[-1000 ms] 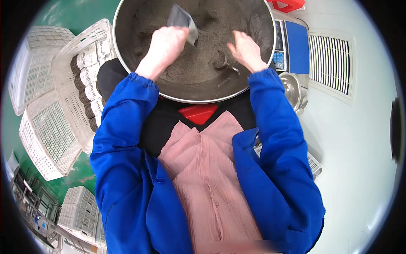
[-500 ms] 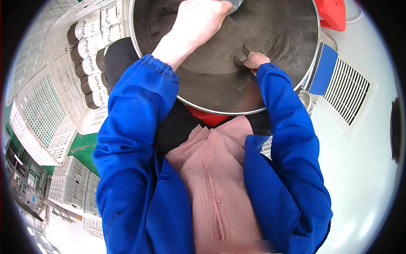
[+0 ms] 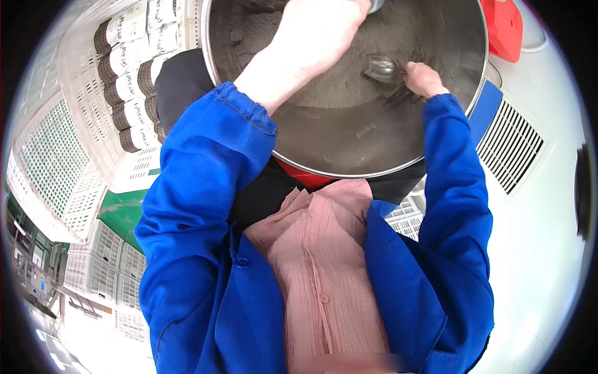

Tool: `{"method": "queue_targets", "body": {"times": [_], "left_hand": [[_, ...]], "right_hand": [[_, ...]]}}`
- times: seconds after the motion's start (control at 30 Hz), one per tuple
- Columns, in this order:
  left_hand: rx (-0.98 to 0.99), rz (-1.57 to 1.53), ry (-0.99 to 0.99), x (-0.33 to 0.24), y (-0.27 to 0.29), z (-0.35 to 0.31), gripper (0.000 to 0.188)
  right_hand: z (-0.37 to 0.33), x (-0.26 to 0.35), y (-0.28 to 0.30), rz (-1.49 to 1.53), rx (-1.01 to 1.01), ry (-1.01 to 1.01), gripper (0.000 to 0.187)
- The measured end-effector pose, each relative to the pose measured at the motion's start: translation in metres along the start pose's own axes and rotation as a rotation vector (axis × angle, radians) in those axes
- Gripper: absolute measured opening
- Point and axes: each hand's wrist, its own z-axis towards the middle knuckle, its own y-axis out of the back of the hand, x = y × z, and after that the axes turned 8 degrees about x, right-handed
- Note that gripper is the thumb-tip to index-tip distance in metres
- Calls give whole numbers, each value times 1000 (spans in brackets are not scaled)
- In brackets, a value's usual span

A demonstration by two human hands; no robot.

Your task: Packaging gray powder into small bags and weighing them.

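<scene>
While the left hand is held over the basin, a little left of its middle, its grip is clenched, the fingers curled on a pale grey pouch that shows only as a small piece past the knuckles, the rest hidden or cut off. The right hand is inside the basin, toward its right wall, and its grip is closed on the handle end of a shiny metal scoop. That scoop has its rounded head at the grey-brown powder, right of the basin's middle. The powder covers the basin's bottom, and the near wall curves up toward the person. Both arms, in blue sleeves, reach in over the basin's near side. Just under the near rim, something red shows beside the black trousers. Left of the basin stands a white basket with rows of dark bundles wrapped in white bands. White crates stand farther off, left of the basin and nearer the person. Right of the basin, a blue panel shows just beside the rim, with a slatted vent farther out; a red plastic thing is near the basin's far right side.
</scene>
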Motion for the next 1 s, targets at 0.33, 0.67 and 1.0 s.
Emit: {"method": "queue_targets", "body": {"times": [0.33,0.67,1.0], "left_hand": [[56,-50,-82,4,-14,6,14],[112,94,-188,10,-37,-10,15],[236,278,-400,-30,-56,-38,9]], "right_hand": [[57,96,-68,323,36,263,36],[-170,-30,57,561,-245,194,47],[-196,47,89,-9,-589,301,25]]}}
